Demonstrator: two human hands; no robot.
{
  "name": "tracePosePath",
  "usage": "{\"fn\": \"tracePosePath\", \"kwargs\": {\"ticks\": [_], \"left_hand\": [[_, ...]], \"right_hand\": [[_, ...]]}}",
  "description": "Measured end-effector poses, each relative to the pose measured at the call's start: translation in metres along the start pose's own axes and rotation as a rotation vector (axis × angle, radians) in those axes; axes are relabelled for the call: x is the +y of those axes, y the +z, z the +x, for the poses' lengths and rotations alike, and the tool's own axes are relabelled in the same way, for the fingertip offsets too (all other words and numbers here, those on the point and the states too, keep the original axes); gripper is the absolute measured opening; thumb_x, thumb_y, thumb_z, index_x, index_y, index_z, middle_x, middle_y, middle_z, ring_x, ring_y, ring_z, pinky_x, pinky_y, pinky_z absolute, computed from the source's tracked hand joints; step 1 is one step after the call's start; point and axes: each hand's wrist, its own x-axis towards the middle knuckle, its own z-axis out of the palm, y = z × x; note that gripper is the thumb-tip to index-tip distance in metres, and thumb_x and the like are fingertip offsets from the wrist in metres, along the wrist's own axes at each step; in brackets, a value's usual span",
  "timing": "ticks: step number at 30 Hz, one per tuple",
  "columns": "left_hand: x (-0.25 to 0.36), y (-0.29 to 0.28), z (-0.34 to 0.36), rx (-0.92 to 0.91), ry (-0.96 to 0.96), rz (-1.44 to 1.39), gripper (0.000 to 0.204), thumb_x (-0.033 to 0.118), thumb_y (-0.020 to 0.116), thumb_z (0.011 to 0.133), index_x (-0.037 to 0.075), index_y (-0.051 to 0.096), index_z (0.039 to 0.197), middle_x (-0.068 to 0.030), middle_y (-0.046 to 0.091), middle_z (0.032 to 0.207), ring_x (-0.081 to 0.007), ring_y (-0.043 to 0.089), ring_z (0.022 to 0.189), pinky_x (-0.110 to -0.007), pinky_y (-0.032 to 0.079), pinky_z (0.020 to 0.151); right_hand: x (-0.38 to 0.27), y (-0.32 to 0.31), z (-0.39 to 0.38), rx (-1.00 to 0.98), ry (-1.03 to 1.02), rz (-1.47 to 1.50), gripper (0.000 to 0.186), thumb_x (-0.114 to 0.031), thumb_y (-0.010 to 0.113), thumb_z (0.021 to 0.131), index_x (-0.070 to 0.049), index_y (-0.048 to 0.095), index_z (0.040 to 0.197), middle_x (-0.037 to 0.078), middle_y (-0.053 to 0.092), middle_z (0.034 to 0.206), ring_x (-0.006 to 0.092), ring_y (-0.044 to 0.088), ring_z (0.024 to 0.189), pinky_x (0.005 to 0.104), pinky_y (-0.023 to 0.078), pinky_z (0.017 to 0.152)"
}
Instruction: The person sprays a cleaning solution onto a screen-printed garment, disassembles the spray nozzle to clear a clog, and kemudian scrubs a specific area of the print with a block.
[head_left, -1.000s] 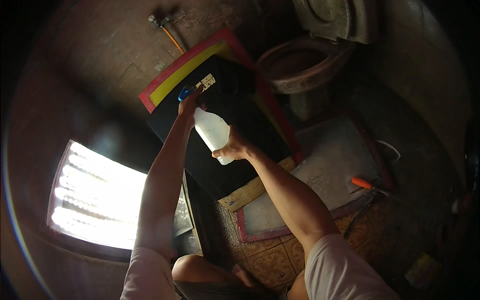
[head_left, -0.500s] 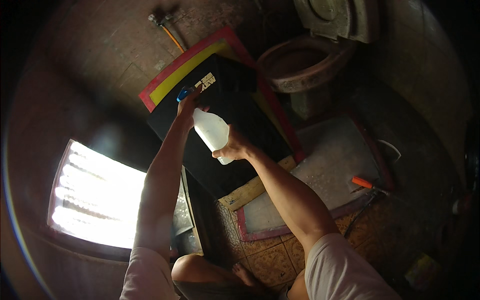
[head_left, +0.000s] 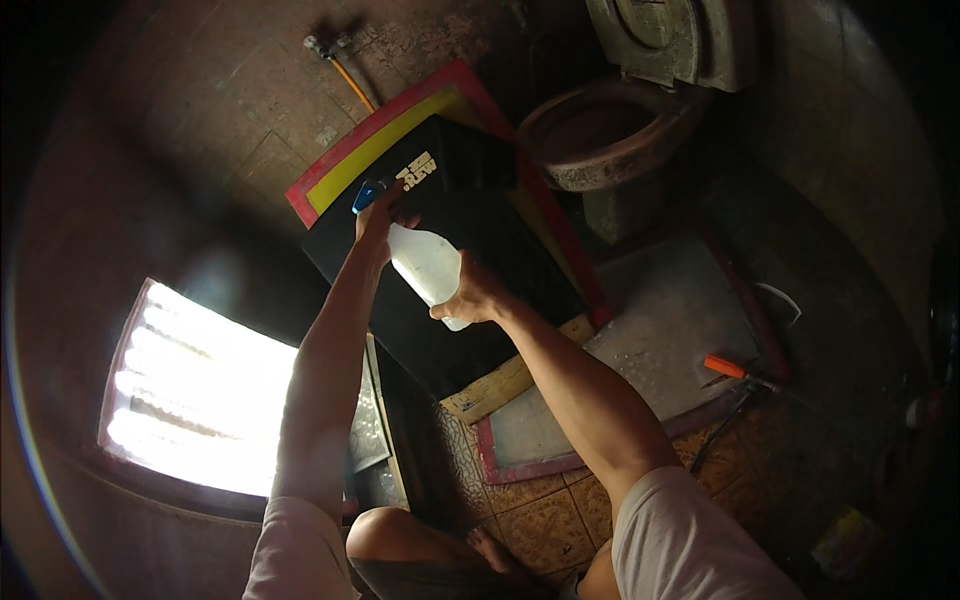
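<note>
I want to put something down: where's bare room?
Floor tiles between the foot and the red-edged panel look bare; so does the panel between right forearm and orange-handled tool. Crowded: over the black cloth, where left hand and right hand hold the white bottle.

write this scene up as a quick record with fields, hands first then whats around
left hand: at the neck of a white spray bottle, by its blue spray head
right hand: around the bottle near its base
bottle pose: tilted, base toward lower right
below: black fabric with pale lettering, wooden edge at the near end
behind fabric: red-and-yellow frame
right: toilet, lid raised; orange-handled tool
left: bright window
</note>
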Motion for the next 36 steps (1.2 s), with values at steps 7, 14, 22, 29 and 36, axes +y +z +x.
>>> {"fn": "tracePosePath", "kwargs": {"ticks": [7,14,22,29,36], "left_hand": [[0.011,0.003,-0.014,-0.123,0.003,-0.139,0.037,0.039,0.078,0.091,0.012,0.064,0.112,-0.001,0.056,0.085,-0.0148,0.058,0.062,-0.036,0.06,0.07],[0.013,0.004,-0.022,-0.126,-0.032,-0.252,0.036,0.037,0.077,0.092,0.011,0.063,0.114,-0.001,0.056,0.083,-0.0144,0.057,0.058,-0.038,0.061,0.07],[0.017,-0.014,-0.021,-0.163,-0.003,-0.238,0.038,0.037,0.077,0.092,0.009,0.062,0.112,-0.0051,0.062,0.091,-0.0198,0.067,0.076,-0.041,0.061,0.079],[0.022,-0.047,-0.019,-0.047,0.124,-0.083,0.044,0.044,0.08,0.088,0.01,0.062,0.109,-0.0067,0.061,0.094,-0.0237,0.067,0.084,-0.042,0.06,0.081],[0.022,-0.01,-0.05,-0.159,0.011,-0.258,0.039,0.044,0.08,0.088,0.012,0.063,0.104,-0.0034,0.059,0.092,-0.0143,0.062,0.077,-0.033,0.055,0.067]], "right_hand": [[-0.004,0.003,-0.001,-0.005,0.006,-0.025,0.112,-0.036,0.092,0.063,0.006,0.029,0.146,0.03,0.047,0.141,0.0405,0.05,0.133,0.0442,0.045,0.113],[-0.004,-0.005,-0.009,0.018,0.003,-0.085,0.118,-0.04,0.091,0.063,0.002,0.024,0.15,0.032,0.043,0.145,0.0431,0.048,0.135,0.0465,0.045,0.113],[-0.016,-0.002,-0.012,0.01,-0.076,-0.053,0.119,-0.037,0.092,0.063,0.002,0.023,0.151,0.031,0.045,0.143,0.0428,0.051,0.132,0.0462,0.046,0.111],[-0.037,0.011,-0.015,0.017,-0.067,-0.087,0.118,-0.037,0.093,0.062,0.004,0.025,0.149,0.03,0.048,0.143,0.041,0.054,0.13,0.0443,0.047,0.111],[-0.003,0.009,-0.001,-0.097,-0.109,-0.07,0.122,-0.044,0.093,0.059,0.008,0.028,0.148,0.031,0.05,0.141,0.04,0.055,0.13,0.0407,0.048,0.11]]}}
